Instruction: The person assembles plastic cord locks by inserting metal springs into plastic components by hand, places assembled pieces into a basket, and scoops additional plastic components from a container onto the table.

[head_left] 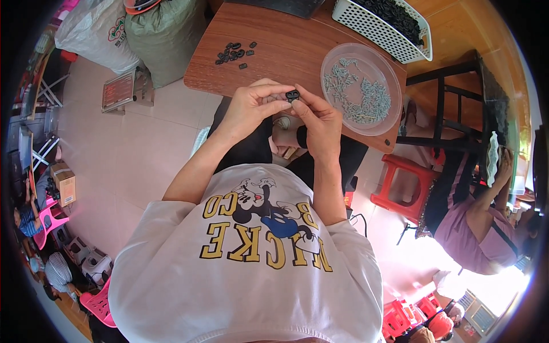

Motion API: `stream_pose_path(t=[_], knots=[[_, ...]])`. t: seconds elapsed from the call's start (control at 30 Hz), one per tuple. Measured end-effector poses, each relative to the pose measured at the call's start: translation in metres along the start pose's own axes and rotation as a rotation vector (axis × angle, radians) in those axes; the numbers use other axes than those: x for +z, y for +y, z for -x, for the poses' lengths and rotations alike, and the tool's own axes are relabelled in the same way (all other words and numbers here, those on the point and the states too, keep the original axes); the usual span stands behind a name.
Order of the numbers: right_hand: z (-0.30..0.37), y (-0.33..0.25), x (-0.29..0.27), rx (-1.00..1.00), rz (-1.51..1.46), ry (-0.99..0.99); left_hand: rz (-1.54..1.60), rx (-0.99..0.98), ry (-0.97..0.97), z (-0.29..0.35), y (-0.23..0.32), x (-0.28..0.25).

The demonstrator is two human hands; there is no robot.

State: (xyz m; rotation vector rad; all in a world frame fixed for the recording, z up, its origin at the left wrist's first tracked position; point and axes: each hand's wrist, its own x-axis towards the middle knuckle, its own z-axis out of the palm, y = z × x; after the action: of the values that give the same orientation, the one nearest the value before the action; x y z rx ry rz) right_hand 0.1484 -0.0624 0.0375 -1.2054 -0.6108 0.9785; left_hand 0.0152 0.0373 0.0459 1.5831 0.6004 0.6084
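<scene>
Leftmost, a cardboard box (63, 184) stands on the pale tiled floor (146, 148), its sides flat and brown. Farther along come a white woven sack (94, 34), creased and bulging, a low metal stool (118, 91) with a reddish, worn-looking top, and a grey-green sack (163, 46), also full and wrinkled. The table (280, 46) has a smooth reddish-brown top with wood grain and a rounded corner; on it lies a loose scatter of small black pieces (231, 54), stubby and blocky. The left hand (246, 108) has thumb and forefinger brought together on one side of the part (292, 95), held up just off the table's near edge. Small, black and compact, the part has rounded edges and a ring-like mark or hollow on its face; finer detail is too small to tell. The right hand (321, 123) pinches it from the other side, thumb and forefinger almost meeting. Next sits a round, shallow dish (380, 67) of translucent plastic, strewn with slim, blue-grey bits (374, 97). Beyond it, a white basket (373, 33) with perforated walls is heaped with black pieces.
</scene>
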Motion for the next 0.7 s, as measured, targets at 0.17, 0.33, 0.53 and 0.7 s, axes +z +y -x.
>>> stream_pose_path(t=[0.17, 0.33, 0.53, 0.7], knots=[[0.0, -0.001, 0.004, -0.037, 0.01, 0.032, 0.031, 0.085, 0.051, 0.005, 0.0, 0.007], [0.002, 0.001, 0.011, -0.079, -0.05, 0.05, 0.185, 0.127, 0.117, 0.008, -0.011, 0.019], [0.004, 0.008, 0.019, -0.127, -0.181, 0.068, 0.521, 0.15, 0.182, 0.006, -0.028, 0.031], [0.004, 0.008, 0.026, -0.175, -0.212, 0.117, 0.644, 0.185, 0.246, 0.004, -0.022, 0.038]])
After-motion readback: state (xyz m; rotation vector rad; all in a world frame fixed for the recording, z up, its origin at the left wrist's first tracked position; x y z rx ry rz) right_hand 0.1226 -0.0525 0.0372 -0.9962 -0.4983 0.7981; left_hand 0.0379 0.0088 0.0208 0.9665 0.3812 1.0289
